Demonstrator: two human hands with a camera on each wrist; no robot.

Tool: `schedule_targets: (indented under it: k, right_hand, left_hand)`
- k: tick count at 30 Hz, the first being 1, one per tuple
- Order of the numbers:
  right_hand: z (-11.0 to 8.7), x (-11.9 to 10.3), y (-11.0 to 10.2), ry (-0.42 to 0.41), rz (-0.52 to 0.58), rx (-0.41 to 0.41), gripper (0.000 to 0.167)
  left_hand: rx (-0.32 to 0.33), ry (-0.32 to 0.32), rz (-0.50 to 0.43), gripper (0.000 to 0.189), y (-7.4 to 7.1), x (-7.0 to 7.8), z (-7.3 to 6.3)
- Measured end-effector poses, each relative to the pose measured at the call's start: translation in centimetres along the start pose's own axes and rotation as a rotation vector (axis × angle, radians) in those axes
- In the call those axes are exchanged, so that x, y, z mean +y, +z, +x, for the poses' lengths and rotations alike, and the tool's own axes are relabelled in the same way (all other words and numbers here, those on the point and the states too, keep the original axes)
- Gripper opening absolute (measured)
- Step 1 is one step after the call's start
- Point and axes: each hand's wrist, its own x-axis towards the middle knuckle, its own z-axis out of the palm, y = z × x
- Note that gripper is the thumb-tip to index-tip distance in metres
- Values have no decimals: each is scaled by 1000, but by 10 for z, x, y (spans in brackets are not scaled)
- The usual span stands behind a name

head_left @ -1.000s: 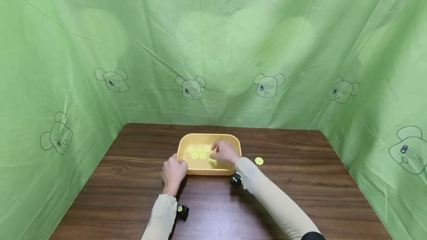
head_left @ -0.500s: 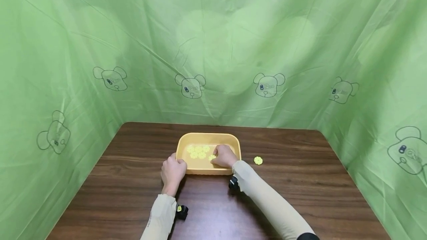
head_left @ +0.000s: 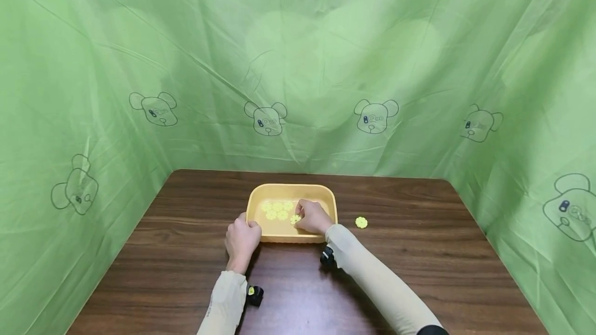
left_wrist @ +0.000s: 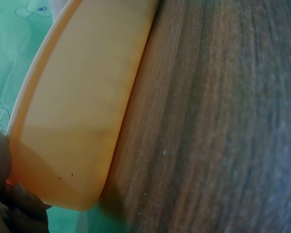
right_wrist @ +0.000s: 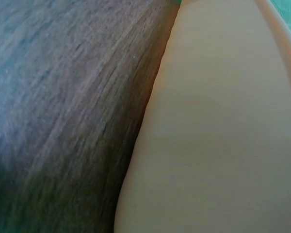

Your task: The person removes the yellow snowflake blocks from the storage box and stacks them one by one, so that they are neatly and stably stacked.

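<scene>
In the head view, a shallow yellow plastic bin (head_left: 279,230) sits on the table. My left hand (head_left: 242,238) grips its left wall near the front corner, thumb over the rim; the left wrist view shows those fingers (left_wrist: 24,208) at the wall's end. My right hand (head_left: 314,217) reaches into the bin's right half and pinches a small yellow flower-shaped piece (head_left: 295,219) close over the floor. Several matching flower pieces (head_left: 277,207) lie in a cluster to its left. Only the bin's outer wall (right_wrist: 213,121) and the table show in the right wrist view.
One more yellow flower piece (head_left: 361,222) lies on the brown wooden table (head_left: 419,231), right of the bin. A green printed curtain (head_left: 321,76) hangs around the back and both sides. Black wrist cameras (head_left: 254,295) sit on both cuffs.
My right hand has lowered into the bin, its spread fingers closing on the flower piece, which has come beside the cluster. My left hand stays on the bin's corner.
</scene>
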Motion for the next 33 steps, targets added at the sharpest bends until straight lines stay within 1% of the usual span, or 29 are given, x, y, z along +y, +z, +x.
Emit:
schedule_targets:
  k: [4, 9, 11, 15, 18, 20, 22, 26, 29, 33]
  right_hand:
    - [1, -1, -1, -37, 21, 17, 23]
    - [3, -2, -4, -149, 101, 66, 13]
    - [4, -2, -5, -180, 135, 86, 11]
    - [5, 0, -7, -170, 198, 95, 12]
    - [3, 1, -9, -177, 242, 97, 16]
    - [2, 2, -14, -199, 260, 110, 15]
    - [1, 5, -20, -220, 265, 144, 13]
    - [-2, 19, -40, -210, 252, 240, 10]
    - [-9, 32, -60, -158, 244, 293, 11]
    - [-21, 48, -88, -76, 247, 324, 13]
  left_hand:
    - [7, 7, 1, 28, 0, 0, 1]
    - [-5, 2, 4, 21, 1, 1, 4]
    - [-11, -3, 3, 19, 1, 2, 6]
    - [-22, -10, 2, 19, 1, 2, 9]
    - [-34, -17, 5, 19, 0, 2, 9]
    - [-42, -21, 6, 19, 0, 2, 9]
    - [-43, -24, 6, 19, -1, 2, 8]
    - [-37, -24, 5, 19, -1, 2, 9]
    - [-42, -26, 4, 19, -1, 2, 9]
    - [-47, -31, 3, 20, -1, 2, 10]
